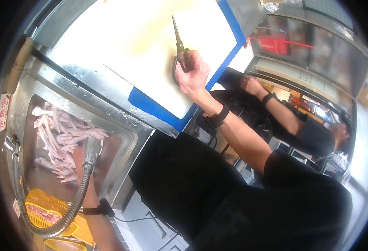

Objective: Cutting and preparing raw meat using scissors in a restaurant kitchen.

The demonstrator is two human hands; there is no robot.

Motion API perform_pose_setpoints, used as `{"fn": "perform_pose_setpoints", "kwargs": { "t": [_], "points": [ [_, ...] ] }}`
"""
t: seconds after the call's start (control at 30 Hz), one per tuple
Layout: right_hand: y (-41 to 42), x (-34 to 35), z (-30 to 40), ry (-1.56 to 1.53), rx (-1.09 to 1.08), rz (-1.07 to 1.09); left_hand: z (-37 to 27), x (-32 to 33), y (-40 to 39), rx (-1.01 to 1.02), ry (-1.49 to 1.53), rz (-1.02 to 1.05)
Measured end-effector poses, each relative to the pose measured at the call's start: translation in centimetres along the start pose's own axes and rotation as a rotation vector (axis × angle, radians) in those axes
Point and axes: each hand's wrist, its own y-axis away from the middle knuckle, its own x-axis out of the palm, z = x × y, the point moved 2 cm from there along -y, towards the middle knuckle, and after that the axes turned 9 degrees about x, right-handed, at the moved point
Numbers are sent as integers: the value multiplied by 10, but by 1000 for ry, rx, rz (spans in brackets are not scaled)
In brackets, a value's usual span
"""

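Note:
My right hand grips a pair of scissors by its dark handles. The blades are together and point away over a white cutting board. My left hand reaches into a metal sink among a heap of raw chicken feet. A metal spray head on a coiled hose hangs in front of that hand and covers part of it. Its fingers are hidden, so any hold on a foot is unclear.
Yellow plastic baskets, one with pale meat inside, stand beside the sink. The board lies over a blue board on the metal counter. Another person's hand is near a dark bag-like object at right. A cable runs from my left wrist.

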Motion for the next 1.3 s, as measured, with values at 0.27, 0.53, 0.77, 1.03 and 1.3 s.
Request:
{"fn": "perform_pose_setpoints", "kwargs": {
  "t": [0.27, 0.53, 0.77, 1.03, 1.3],
  "points": [
    [3, 2, 3, -14, -12, -8, -5, -4, -16, 7, 121, 71],
    [2, -1, 1, -41, 40, 6, -75, -78, 32, 69, 154, -289],
    [4, 2, 3, -14, 70, 20, -137, -81, 163, -559, 820, -404],
    [3, 3, 7, -5, 41, 16, -141, -24, 210, -509, 450, -318],
    [6, 1, 5, -1, 43, 32, -114, -62, 151, -437, 478, -641]
  ]
}}
